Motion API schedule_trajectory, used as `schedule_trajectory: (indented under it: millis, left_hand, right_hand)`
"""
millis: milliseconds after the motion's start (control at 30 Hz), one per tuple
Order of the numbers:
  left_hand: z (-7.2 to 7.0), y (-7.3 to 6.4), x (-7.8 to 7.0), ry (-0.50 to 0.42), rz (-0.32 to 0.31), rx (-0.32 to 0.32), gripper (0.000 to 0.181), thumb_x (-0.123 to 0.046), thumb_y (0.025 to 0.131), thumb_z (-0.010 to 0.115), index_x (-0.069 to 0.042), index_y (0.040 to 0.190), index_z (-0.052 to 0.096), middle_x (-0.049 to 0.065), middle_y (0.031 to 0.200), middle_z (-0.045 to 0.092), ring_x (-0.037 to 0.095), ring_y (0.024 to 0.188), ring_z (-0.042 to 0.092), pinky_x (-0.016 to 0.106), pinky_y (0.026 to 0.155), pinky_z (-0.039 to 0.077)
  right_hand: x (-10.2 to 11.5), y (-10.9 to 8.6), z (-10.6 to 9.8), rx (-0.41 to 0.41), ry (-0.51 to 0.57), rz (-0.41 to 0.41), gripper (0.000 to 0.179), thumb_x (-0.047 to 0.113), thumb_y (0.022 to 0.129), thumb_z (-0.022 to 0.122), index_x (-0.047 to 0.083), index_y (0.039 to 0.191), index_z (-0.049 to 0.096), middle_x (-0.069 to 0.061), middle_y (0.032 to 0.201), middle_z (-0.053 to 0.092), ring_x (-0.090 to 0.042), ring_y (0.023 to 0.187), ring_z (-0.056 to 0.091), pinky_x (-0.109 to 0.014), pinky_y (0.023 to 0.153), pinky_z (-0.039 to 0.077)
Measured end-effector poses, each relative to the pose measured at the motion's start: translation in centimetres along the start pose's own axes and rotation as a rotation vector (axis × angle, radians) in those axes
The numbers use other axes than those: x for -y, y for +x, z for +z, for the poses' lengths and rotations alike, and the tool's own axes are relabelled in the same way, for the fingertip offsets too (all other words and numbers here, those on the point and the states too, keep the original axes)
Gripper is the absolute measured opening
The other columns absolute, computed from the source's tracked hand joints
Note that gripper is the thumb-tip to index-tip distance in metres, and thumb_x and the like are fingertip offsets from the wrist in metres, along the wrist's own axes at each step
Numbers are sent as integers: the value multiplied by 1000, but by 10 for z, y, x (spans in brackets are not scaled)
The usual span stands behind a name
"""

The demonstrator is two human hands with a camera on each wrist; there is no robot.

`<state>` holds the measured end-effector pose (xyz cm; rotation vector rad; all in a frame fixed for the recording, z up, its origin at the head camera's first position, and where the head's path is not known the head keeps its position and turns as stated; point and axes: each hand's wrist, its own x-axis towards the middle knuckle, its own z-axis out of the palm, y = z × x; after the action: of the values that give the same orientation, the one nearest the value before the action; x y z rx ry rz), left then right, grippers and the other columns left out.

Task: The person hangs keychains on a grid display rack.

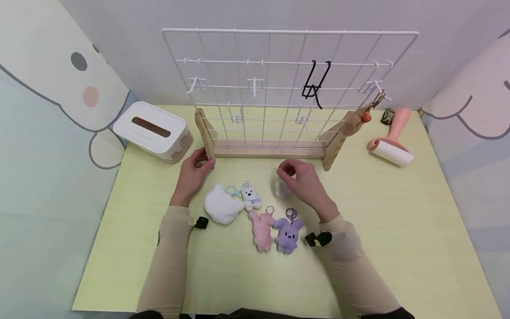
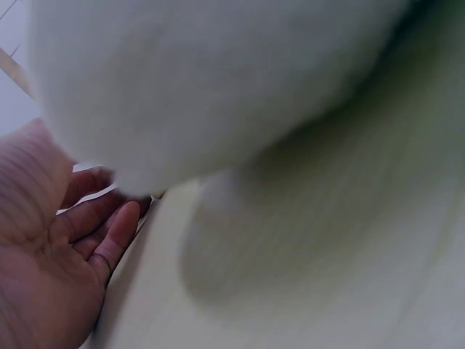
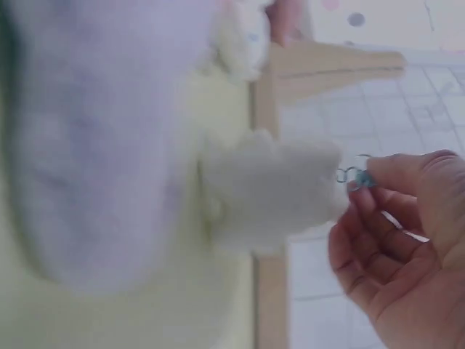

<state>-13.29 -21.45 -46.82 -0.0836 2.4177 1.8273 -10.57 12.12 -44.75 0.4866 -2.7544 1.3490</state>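
My right hand pinches the blue ring of a small white plush keychain, which hangs in front of the rack, partly behind the hand in the head view. The left hand grips the left wooden foot of a white wire grid rack, thumb in front; its other fingers are partly hidden. Close to that hand lies a big white plush, beside a small white dog plush. A pink plush and a purple rabbit plush lie nearer the person.
Several white hooks and a black hook hang on the grid. From the right end hook dangles a brown plush keychain. A tissue box stands at the left, a pink lint roller and a small dark patterned item at the right.
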Motion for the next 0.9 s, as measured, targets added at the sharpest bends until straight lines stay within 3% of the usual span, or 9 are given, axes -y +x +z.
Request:
schedule_trajectory:
  millis: [200,300,400,600,900]
  left_hand:
    - [-1,2,4,-3,0,5,57,-12,104,66,2,156,47,26,143,62,18,111,60,15,85,47]
    - [0,1,3,-3,-2,5,56,-12,105,66,2,156,47,25,143,62,18,111,60,15,85,47]
    - [0,3,6,3,1,2,56,-11,105,66,2,156,47,26,143,62,18,110,60,15,84,47]
    - [-2,16,37,5,30,-18,58,-18,105,67,-3,158,47,23,145,61,15,112,60,15,85,47]
    - [-1,15,39,-5,52,-30,58,-26,103,70,-7,155,52,19,138,65,18,111,63,20,87,49]
  right_hand:
    - [11,5,-23,-274,164,-102,6,-3,90,77,-3,96,73,-13,87,74,-17,79,66,-25,76,54]
    - [20,8,-34,-374,252,-98,6,-4,90,76,-6,95,73,-16,89,74,-12,80,67,-20,77,53]
    - [28,9,-43,-453,361,-72,6,-5,91,75,-9,95,73,-10,88,74,-11,78,67,-21,74,54]
    - [32,14,-53,-562,560,-108,17,-2,94,74,-17,98,69,2,87,73,-10,73,64,-21,69,53]
    - [20,23,-43,-607,816,6,4,-3,95,73,-6,97,75,-5,83,72,-18,70,66,-25,69,57]
